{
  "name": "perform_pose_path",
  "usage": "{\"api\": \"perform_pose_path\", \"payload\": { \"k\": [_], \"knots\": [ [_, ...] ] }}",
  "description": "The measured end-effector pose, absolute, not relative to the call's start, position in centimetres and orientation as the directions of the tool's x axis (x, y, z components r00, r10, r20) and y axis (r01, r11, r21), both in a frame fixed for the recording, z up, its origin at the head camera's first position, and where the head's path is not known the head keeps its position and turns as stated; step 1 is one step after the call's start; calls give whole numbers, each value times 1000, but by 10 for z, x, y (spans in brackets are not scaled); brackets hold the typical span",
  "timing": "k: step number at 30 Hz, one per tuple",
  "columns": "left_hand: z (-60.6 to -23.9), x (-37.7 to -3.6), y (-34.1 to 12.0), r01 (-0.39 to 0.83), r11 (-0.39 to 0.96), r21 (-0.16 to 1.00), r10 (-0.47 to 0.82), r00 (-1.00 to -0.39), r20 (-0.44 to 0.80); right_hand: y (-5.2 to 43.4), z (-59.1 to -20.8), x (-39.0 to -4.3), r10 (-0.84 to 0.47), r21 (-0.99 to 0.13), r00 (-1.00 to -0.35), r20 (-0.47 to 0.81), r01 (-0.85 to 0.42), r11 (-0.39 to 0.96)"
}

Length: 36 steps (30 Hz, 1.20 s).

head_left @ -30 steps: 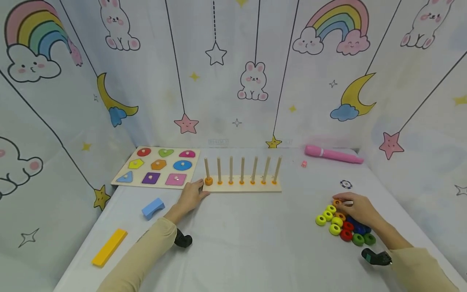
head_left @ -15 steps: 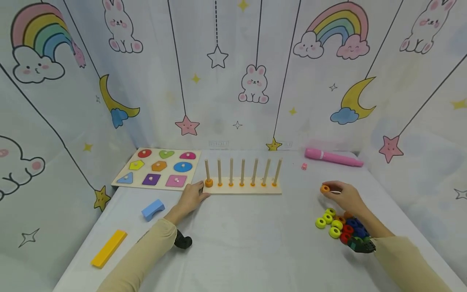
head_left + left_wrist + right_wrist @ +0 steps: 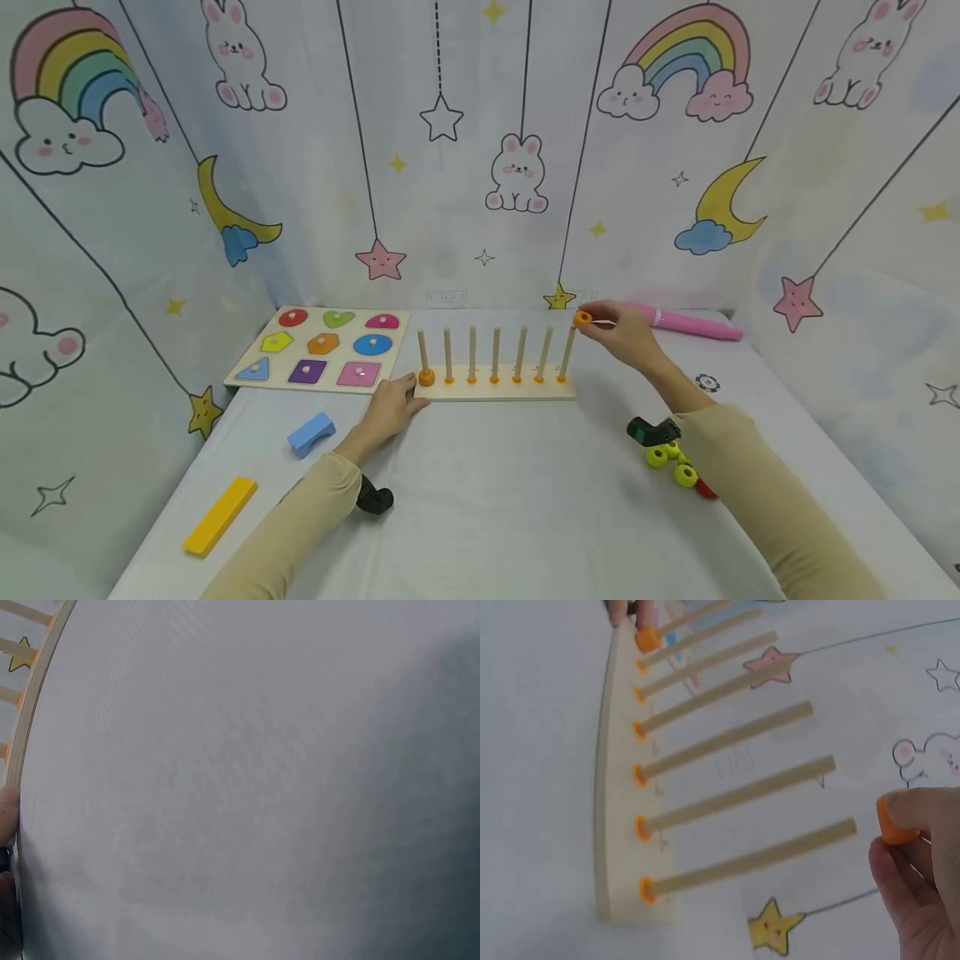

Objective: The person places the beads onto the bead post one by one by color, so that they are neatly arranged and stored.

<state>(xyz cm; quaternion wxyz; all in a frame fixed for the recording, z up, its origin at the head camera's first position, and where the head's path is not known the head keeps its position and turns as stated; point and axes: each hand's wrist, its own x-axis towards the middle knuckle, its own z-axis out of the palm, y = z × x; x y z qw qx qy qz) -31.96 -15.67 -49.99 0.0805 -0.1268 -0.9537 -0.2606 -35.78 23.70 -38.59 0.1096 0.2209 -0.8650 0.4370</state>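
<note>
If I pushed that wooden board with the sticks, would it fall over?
Probably not: the wooden board lies flat. It might swing round instead, since the left hand holds just one end. Its sticks look straight, so they're probably stiff, not bendy.

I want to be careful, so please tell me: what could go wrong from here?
The orange ring in the right hand is off the rightmost peg; lowered there, it might miss the tip and drop.

The left hand holds only the left end of the base, so pressure at the right end could perhaps shift or tilt it.
</note>
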Motion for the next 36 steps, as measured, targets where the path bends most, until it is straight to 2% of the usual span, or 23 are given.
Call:
{"api": "perform_pose_path", "payload": {
  "k": [5, 20, 24, 30, 36],
  "knots": [
    [-500, -320, -158, 289, 835, 468, 205, -953, 221, 185, -374, -375, -318, -739, -859, 402, -509, 440],
    [-501, -321, -162, 359, 812, 461, 244, -925, 292, 50, -375, -389, -515, -671, -768, 380, -612, 419],
    [-501, -320, -162, 395, 785, 477, 266, -911, 317, 27, -379, -388, -557, -660, -755, 346, -618, 427],
    [-501, -319, -161, 369, 775, 513, 250, -925, 286, 8, -381, -384, -590, -644, -751, 297, -614, 457],
    [-503, -320, -160, 352, 783, 514, 239, -932, 274, 4, -384, -385, -619, -576, -724, 304, -658, 485]
  ]
}}
